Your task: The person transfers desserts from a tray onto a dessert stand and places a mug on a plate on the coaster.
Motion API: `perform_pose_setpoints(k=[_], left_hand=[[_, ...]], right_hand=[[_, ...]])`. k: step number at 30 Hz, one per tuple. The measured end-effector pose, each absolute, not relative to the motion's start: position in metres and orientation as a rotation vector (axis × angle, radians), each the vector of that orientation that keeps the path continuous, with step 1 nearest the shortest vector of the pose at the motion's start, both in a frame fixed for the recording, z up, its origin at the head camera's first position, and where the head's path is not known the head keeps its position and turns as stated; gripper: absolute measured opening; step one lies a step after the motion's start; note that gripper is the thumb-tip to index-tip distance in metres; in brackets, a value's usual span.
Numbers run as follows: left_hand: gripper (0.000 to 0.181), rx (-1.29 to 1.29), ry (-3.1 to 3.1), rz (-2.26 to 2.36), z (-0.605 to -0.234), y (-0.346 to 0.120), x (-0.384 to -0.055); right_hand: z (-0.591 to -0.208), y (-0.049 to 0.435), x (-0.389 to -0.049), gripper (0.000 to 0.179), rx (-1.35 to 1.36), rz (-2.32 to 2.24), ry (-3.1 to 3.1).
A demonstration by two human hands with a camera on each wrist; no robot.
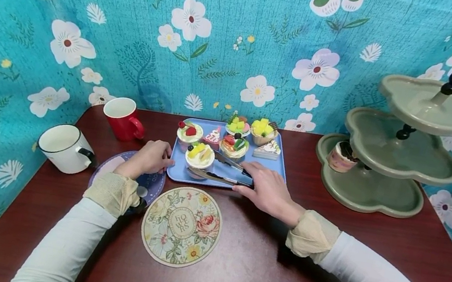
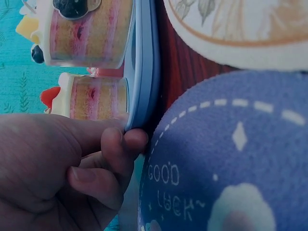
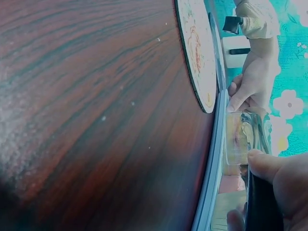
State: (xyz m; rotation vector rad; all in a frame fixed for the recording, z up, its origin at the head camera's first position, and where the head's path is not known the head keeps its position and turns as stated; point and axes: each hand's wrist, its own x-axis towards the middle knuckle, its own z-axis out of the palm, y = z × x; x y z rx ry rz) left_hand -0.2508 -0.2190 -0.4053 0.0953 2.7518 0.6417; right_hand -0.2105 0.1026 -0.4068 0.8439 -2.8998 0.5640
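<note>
In the head view my left hand (image 1: 150, 157) pinches the left rim of a blue tray (image 1: 177, 172). The left wrist view shows its fingertips against the tray rim (image 2: 148, 62). My right hand (image 1: 269, 191) holds metal tongs (image 1: 219, 178) with black handles. The tong arms lie on either side of a cream dessert cup (image 1: 199, 155) topped with yellow fruit and blueberries, near the tray's front. Whether they squeeze it I cannot tell. Behind it on the tray stand a strawberry-topped cup (image 1: 190, 132), a fruit cup (image 1: 234, 146), a cake slice (image 1: 267, 150) and several other desserts.
A three-tier green stand (image 1: 371, 192) stands at the right, with a pink dessert cup (image 1: 342, 157) on its bottom tier. A red mug (image 1: 122, 120) and a white mug (image 1: 65, 150) are at left. A floral round mat (image 1: 176, 253) and a purple mat (image 1: 157, 182) lie in front.
</note>
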Motion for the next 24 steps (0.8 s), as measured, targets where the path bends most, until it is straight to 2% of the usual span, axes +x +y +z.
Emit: perform_pose_setpoints(k=[24], left_hand=[[0.018, 0.178, 2.778, 0.646, -0.403, -0.220, -0.248]], right_hand=[[-0.394, 0.128, -0.204, 0.062, 0.764, 0.524, -2.903]])
